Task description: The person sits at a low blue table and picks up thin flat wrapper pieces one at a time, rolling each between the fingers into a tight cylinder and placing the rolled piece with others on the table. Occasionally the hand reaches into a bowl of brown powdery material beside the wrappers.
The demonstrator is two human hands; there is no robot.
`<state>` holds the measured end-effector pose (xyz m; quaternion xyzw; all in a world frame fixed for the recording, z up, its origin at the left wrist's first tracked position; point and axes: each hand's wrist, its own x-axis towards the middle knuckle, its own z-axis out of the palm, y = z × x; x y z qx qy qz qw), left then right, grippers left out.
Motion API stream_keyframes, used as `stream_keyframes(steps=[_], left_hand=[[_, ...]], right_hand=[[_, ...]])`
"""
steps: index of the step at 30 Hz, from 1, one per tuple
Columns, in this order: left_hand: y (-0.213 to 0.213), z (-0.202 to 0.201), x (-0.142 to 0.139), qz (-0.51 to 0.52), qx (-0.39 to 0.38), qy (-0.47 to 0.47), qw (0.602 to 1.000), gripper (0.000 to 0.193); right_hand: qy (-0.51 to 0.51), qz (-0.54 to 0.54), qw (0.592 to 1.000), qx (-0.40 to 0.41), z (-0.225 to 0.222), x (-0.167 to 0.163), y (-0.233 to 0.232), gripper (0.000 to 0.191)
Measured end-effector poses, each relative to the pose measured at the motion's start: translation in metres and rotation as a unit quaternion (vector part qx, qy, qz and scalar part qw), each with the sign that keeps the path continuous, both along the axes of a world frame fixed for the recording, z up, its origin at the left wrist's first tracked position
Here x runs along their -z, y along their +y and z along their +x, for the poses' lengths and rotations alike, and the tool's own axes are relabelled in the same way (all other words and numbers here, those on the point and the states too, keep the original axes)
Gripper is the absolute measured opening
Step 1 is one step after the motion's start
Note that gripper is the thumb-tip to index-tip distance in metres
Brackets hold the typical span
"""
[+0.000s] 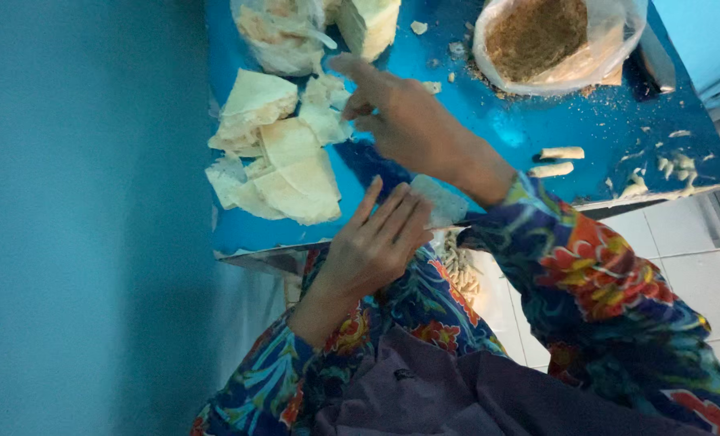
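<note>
At the near edge of the blue table (537, 121), the left hand (372, 246) lies flat with fingers together under a thin wrapper (440, 202), just right of the wrapper pile (283, 165), while the right hand (408, 121) hovers above, fingers loosely curled and empty.

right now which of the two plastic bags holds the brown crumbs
The bag at the table's far right corner: it is open and full of brown crumbs. The other bag, beside the right hand, holds pale stuff.
</note>
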<state>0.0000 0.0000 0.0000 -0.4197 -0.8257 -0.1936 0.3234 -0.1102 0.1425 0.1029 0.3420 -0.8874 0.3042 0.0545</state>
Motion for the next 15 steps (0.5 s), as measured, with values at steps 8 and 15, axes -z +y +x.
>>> stream_keyframes(steps=[8,15], left_hand=[[-0.004,0.004,-0.023,0.040,0.017,-0.027,0.999,0.039],[-0.013,0.010,-0.055,0.213,-0.005,-0.132,0.968,0.024]], right_hand=[[0.129,-0.016,0.991,-0.031,-0.017,0.012,-0.027,0.065],[-0.126,-0.168,0.978,0.003,-0.032,-0.033,0.019,0.059]])
